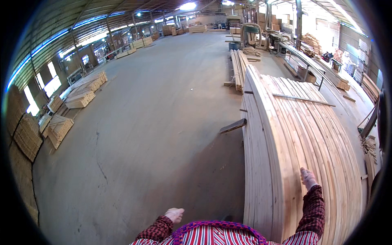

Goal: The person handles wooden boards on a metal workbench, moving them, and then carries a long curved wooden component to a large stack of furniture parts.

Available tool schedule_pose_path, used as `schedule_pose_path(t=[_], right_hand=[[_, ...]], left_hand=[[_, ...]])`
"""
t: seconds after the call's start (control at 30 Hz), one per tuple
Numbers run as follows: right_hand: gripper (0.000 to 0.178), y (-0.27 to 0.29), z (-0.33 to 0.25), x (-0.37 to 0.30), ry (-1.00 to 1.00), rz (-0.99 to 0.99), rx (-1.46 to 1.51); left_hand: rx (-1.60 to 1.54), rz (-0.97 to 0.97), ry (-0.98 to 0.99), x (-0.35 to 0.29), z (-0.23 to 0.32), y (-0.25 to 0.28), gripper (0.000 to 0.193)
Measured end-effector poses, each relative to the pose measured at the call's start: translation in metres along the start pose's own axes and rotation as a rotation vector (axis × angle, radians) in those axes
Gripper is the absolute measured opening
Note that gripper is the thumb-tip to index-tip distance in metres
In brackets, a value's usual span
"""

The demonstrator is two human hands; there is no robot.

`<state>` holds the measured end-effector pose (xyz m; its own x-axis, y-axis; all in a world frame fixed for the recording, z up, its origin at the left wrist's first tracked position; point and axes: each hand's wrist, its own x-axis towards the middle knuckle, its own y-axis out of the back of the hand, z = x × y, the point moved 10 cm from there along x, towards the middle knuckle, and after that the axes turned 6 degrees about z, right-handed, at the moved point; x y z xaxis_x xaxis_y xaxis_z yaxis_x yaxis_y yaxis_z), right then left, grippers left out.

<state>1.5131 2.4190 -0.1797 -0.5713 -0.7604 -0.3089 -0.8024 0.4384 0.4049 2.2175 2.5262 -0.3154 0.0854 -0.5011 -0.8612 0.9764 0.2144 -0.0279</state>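
Observation:
My left hand (174, 214), in a pale glove, hangs over the bare floor at the bottom middle. Its fingers are curled in, and nothing shows in them. My right hand (309, 178), also in a pale glove, is at the top face of a tall stack of long light wooden planks (292, 143) on my right. Its fingers are loosely bent with bare tips showing; nothing is seen in them, and whether they touch the wood I cannot tell. A thin strip (304, 99) lies across the far part of the stack.
A short wooden bar (233, 126) juts from the stack's left side. Beyond stand more planks (238, 67) and a machine (250, 34). Bundled wood (83, 92) lines the left wall. A long rail (302, 59) runs at right. Grey concrete floor (155, 106) stretches ahead.

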Motion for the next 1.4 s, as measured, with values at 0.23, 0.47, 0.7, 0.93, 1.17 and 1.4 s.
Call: schedule_pose_path(t=[0.23, 0.47, 0.7, 0.93, 1.17, 1.4], right_hand=[[0.089, -0.068, -0.059, 0.091, -0.112, -0.254, 0.028], [0.097, -0.121, -0.145, 0.167, 0.090, -0.147, -0.273], [0.102, -0.158, -0.182, 0.200, -0.197, -0.136, -0.193], [0.098, -0.179, -0.198, 0.264, -0.247, -0.119, -0.141], [0.089, -0.201, -0.196, 0.289, -0.124, -0.085, -0.161], [0.086, -0.218, -0.208, 0.277, -0.146, -0.210, -0.275]], left_hand=[[0.280, 0.270, 0.003, 0.059, 0.039, 0.015, 0.047], [0.453, 0.215, 0.016, 0.138, 0.161, -0.063, 0.042], [0.222, -0.258, -0.274, 0.226, 0.377, -0.253, 0.038], [0.442, -0.538, -0.546, 0.187, 0.505, -0.518, 0.056], [0.402, -0.479, -0.250, 0.210, 0.504, -0.618, 0.105], [0.316, -0.624, -0.236, 0.199, 0.506, -0.630, 0.083]])
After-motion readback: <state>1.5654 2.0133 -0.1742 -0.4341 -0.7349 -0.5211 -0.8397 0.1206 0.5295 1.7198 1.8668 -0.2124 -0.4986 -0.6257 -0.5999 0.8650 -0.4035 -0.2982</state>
